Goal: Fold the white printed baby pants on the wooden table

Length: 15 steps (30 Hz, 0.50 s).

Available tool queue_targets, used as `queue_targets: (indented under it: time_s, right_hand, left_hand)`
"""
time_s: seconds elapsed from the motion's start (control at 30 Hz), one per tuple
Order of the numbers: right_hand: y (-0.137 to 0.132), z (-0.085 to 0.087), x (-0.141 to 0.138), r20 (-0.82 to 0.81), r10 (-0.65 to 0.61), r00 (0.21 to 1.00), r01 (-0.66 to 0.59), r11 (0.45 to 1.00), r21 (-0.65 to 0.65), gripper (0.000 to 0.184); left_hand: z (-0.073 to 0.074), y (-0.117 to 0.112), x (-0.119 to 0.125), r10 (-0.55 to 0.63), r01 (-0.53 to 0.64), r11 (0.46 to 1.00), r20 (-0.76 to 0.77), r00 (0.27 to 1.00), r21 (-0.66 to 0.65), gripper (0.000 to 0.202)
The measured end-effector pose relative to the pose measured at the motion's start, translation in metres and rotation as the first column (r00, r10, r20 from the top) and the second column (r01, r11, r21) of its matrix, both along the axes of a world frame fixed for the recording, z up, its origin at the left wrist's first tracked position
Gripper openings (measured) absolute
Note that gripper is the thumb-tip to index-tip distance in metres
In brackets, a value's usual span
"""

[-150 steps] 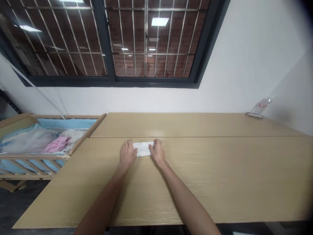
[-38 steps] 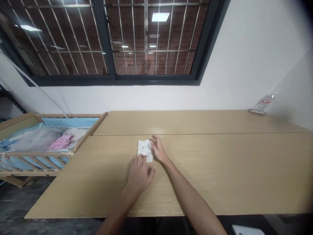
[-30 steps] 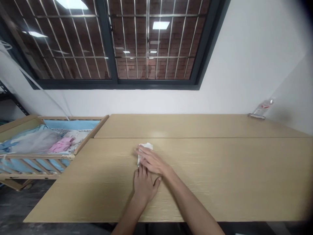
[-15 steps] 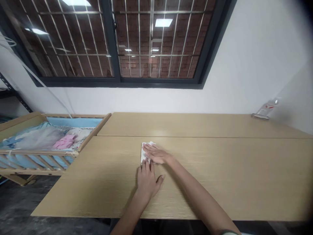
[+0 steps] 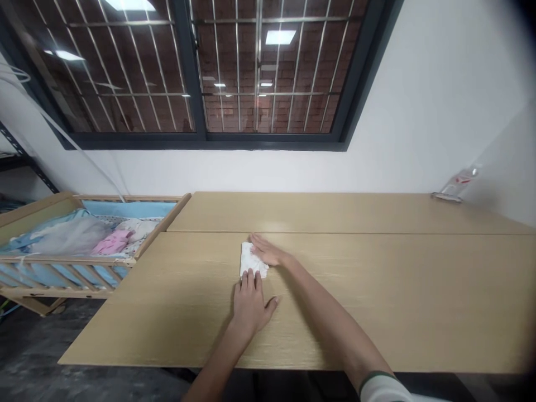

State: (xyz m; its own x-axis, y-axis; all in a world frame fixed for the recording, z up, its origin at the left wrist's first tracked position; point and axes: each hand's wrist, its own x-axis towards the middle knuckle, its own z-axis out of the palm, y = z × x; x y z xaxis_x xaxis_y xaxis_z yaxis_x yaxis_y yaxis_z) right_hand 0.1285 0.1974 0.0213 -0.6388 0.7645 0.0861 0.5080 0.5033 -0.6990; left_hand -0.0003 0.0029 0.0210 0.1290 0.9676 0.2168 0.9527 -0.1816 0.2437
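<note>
A small white folded cloth (image 5: 249, 261) with a faint print lies on the light wooden table (image 5: 377, 290), near the seam between its two boards. My left hand (image 5: 250, 304) lies flat on the table, its fingertips on the cloth's near edge. Fingers stretched, my right hand (image 5: 266, 251) rests flat on the cloth's far right part. Neither hand holds anything.
A wooden baby crib (image 5: 62, 245) with blue, grey and pink fabric stands at the left, against the table's corner. A clear plastic bottle (image 5: 458, 181) lies at the far right by the wall. A barred window (image 5: 201, 72) fills the wall above.
Five seconds ago both hands held the cloth's ends and it lay wide. It is now narrower. My right hand has slid across it toward the far edge; my left presses the near edge.
</note>
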Motion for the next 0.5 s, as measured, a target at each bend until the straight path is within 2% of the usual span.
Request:
queue_targets:
  time_s: [0.13,0.27,0.33,0.4,0.5]
  right_hand:
    - [-0.009,0.003,0.008,-0.235,-0.206,0.95,0.172,0.972,-0.158,0.087]
    - [-0.01,0.005,0.016,-0.419,-0.408,0.812,0.313,0.908,-0.277,0.074]
    - [-0.009,0.005,0.019,-0.461,-0.501,0.733,0.392,0.864,-0.316,0.062]
    - [-0.008,0.004,0.02,-0.472,-0.561,0.68,0.454,0.828,-0.33,0.052]
    - [-0.01,0.001,0.018,-0.46,-0.555,0.693,0.46,0.832,-0.31,0.041]
  left_hand:
    - [0.015,0.016,-0.024,-0.039,0.042,0.997,0.053,0.998,-0.066,0.064]
    - [0.027,0.042,-0.05,0.182,-0.185,0.97,-0.037,0.983,-0.155,0.055]
    - [0.028,0.054,-0.058,0.254,-0.265,0.945,-0.082,0.964,-0.193,0.058]
    - [0.027,0.065,-0.06,0.271,-0.285,0.933,-0.092,0.958,-0.219,0.062]
    - [0.026,0.076,-0.057,0.252,-0.266,0.93,-0.087,0.964,-0.252,0.064]
